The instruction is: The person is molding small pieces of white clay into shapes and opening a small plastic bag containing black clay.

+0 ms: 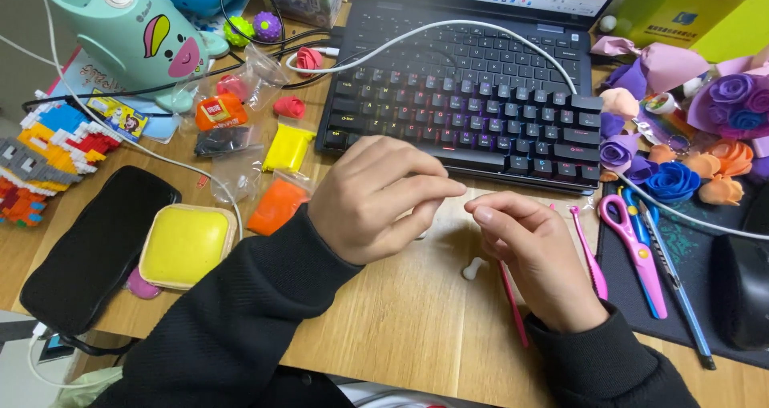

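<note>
My left hand [376, 200] hovers over the wooden desk [400, 312] in front of a black keyboard [473, 108]. Its fingers are pressed together and point right. My right hand [537, 256] is curled, and its thumb tip almost meets the left fingertips. Whether something small is pinched between them is hidden. A small white clay piece [473, 269] lies on the desk just below the fingertips. A thin pink stick [514, 308] runs out from under the right palm; I cannot tell whether the hand grips it.
Pink scissors [637, 248], a pink tool [589, 252] and a blue tool [673, 284] lie right of my right hand. On the left are a yellow clay tub [186, 244], bagged orange [276, 204] and yellow clay [287, 146] and a black case [96, 248]. Clay flowers [673, 180] sit far right.
</note>
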